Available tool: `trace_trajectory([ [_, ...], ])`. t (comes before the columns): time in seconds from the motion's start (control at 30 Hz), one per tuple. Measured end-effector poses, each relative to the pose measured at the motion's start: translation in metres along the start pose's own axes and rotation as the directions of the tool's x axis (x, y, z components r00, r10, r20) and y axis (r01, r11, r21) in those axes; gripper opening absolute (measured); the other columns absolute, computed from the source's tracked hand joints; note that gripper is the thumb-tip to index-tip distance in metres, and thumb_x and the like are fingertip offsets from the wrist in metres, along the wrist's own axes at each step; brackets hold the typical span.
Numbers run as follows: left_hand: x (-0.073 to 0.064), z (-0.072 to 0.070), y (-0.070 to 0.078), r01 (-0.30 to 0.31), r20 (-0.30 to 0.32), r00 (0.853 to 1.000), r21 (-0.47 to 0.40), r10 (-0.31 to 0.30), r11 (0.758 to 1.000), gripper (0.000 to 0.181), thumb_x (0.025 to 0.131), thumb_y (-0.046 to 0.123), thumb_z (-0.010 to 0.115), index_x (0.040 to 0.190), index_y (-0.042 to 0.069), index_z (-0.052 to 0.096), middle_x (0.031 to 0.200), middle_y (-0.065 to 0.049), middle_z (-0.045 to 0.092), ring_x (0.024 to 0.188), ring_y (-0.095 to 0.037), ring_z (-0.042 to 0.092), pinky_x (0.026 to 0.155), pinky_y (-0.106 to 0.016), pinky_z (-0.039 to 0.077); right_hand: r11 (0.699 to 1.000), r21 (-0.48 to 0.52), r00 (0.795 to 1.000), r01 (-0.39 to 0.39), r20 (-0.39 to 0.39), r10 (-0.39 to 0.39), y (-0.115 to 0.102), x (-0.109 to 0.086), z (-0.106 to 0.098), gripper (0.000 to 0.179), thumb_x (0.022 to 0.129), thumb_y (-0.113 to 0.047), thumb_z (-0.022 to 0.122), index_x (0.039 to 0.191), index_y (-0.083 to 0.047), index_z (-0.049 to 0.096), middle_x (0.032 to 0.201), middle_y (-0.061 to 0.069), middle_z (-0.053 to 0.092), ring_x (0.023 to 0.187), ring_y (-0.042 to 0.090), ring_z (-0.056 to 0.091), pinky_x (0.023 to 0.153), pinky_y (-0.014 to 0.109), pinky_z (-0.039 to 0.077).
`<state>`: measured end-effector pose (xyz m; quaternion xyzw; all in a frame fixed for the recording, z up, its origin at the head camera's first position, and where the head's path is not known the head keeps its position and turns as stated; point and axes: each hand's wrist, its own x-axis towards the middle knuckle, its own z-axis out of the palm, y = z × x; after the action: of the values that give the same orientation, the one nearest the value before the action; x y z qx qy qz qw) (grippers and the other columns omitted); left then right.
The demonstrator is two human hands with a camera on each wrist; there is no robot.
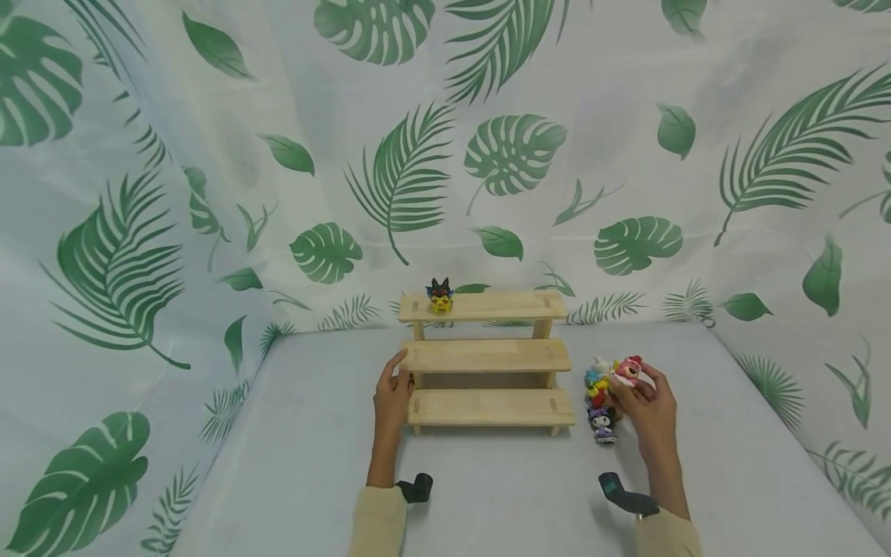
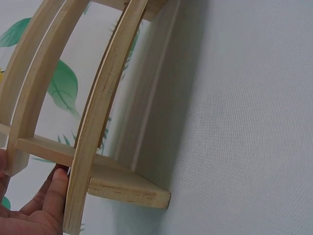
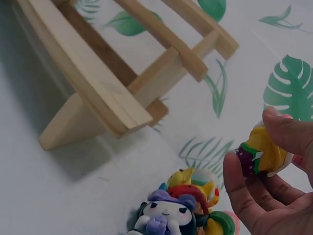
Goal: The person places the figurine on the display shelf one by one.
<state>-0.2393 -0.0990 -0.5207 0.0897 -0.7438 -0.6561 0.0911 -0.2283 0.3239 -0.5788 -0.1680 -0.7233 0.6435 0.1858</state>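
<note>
A three-tier wooden display shelf (image 1: pixel 487 355) stands on the table. At its left side my left hand (image 1: pixel 394 391) grips the end of the middle board, fingertips on the wood; the left wrist view shows this hand's fingers (image 2: pixel 55 196) beside the lower board. Right of the shelf, my right hand (image 1: pixel 647 402) pinches a small pink figurine (image 1: pixel 628 370) with a red top, raised above the table. Its yellow, green and purple side shows in the right wrist view. Close below are several figurines, including a black-and-white one with purple trim (image 1: pixel 602 425) and a red-and-yellow one (image 1: pixel 597 391).
A black-and-yellow figurine (image 1: pixel 440 295) with pointed ears stands on the top board, toward the left. The table (image 1: pixel 515 495) has a pale grey cover. Behind and at the sides hangs a white curtain (image 1: pixel 599 70) with green leaf prints.
</note>
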Motion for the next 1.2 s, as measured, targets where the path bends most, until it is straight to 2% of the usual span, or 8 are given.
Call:
trace_trajectory([
  [0.17, -0.002, 0.000, 0.002, -0.002, 0.003, 1.000, -0.005, 0.002, 1.000, 0.033, 0.103, 0.035, 0.050, 0.135, 0.035, 0.057, 0.056, 0.006, 0.043, 0.050, -0.006, 0.032, 0.050, -0.022, 0.031, 1.000, 0.000, 0.999, 0.030, 0.031, -0.030, 0.001, 0.008, 0.007, 0.080, 0.078, -0.049, 0.078, 0.145, -0.028, 0.039, 0.112, -0.001, 0.063, 0.084, 0.004, 0.069, 0.068, 0.019, 0.055],
  [0.33, -0.001, -0.001, 0.003, -0.010, 0.004, 1.000, -0.003, 0.010, 1.000, 0.034, 0.103, 0.035, 0.050, 0.136, 0.032, 0.056, 0.057, 0.006, 0.044, 0.051, -0.005, 0.033, 0.051, -0.022, 0.032, 0.983, 0.113, 0.979, 0.144, 0.125, -0.158, -0.007, 0.017, 0.019, 0.076, 0.079, -0.043, 0.079, 0.143, -0.024, 0.042, 0.106, -0.001, 0.068, 0.085, 0.006, 0.071, 0.067, 0.022, 0.056],
  [0.5, -0.001, -0.001, 0.001, -0.019, 0.014, 1.000, -0.004, 0.019, 1.000, 0.034, 0.103, 0.037, 0.050, 0.136, 0.032, 0.057, 0.060, 0.000, 0.047, 0.050, -0.006, 0.033, 0.051, -0.023, 0.032, 0.969, 0.162, 0.955, 0.185, 0.201, -0.216, -0.073, -0.005, 0.039, 0.063, 0.088, -0.018, 0.074, 0.141, -0.011, 0.043, 0.101, -0.007, 0.068, 0.082, 0.005, 0.070, 0.069, 0.022, 0.056],
  [0.6, -0.001, -0.001, 0.000, -0.020, 0.019, 1.000, -0.011, 0.021, 1.000, 0.033, 0.103, 0.037, 0.049, 0.135, 0.034, 0.057, 0.060, -0.001, 0.047, 0.050, -0.006, 0.032, 0.052, -0.023, 0.032, 0.978, 0.075, 0.955, 0.194, 0.214, -0.205, -0.115, -0.017, 0.052, 0.057, 0.090, -0.015, 0.071, 0.140, -0.005, 0.044, 0.099, -0.014, 0.065, 0.085, 0.000, 0.067, 0.072, 0.019, 0.056],
  [0.77, -0.001, -0.002, 0.001, -0.027, 0.012, 1.000, -0.021, 0.027, 0.999, 0.035, 0.103, 0.036, 0.050, 0.136, 0.031, 0.057, 0.057, 0.004, 0.043, 0.049, -0.004, 0.030, 0.051, -0.023, 0.031, 0.964, -0.053, 0.943, 0.262, 0.225, -0.244, -0.146, -0.013, 0.074, 0.052, 0.090, -0.023, 0.072, 0.136, -0.007, 0.053, 0.098, -0.024, 0.062, 0.095, -0.005, 0.058, 0.076, 0.011, 0.048],
  [0.87, -0.001, -0.002, 0.001, -0.031, 0.013, 0.999, -0.031, 0.031, 0.999, 0.035, 0.103, 0.036, 0.049, 0.136, 0.029, 0.057, 0.058, 0.004, 0.043, 0.049, -0.003, 0.030, 0.051, -0.022, 0.031, 0.948, -0.064, 0.928, 0.313, 0.231, -0.291, -0.158, -0.006, 0.086, 0.051, 0.089, -0.025, 0.073, 0.134, -0.008, 0.056, 0.100, -0.024, 0.060, 0.098, -0.004, 0.056, 0.078, 0.010, 0.045],
  [1.0, -0.002, -0.002, 0.002, -0.022, 0.011, 1.000, -0.034, 0.022, 0.999, 0.035, 0.103, 0.035, 0.050, 0.136, 0.029, 0.057, 0.059, 0.004, 0.045, 0.049, -0.002, 0.031, 0.051, -0.021, 0.031, 0.932, -0.018, 0.904, 0.362, 0.252, -0.346, -0.169, 0.002, 0.102, 0.048, 0.089, -0.018, 0.073, 0.131, -0.003, 0.057, 0.101, -0.015, 0.061, 0.094, -0.005, 0.058, 0.078, 0.009, 0.046],
  [1.2, -0.002, 0.001, 0.002, -0.013, -0.008, 1.000, -0.010, 0.013, 1.000, 0.034, 0.103, 0.036, 0.050, 0.135, 0.031, 0.058, 0.060, 0.002, 0.046, 0.050, -0.003, 0.032, 0.052, -0.022, 0.032, 0.911, -0.014, 0.878, 0.412, 0.275, -0.393, -0.171, 0.013, 0.123, 0.049, 0.086, -0.010, 0.075, 0.129, 0.003, 0.057, 0.110, 0.020, 0.067, 0.091, -0.004, 0.058, 0.076, 0.006, 0.046],
])
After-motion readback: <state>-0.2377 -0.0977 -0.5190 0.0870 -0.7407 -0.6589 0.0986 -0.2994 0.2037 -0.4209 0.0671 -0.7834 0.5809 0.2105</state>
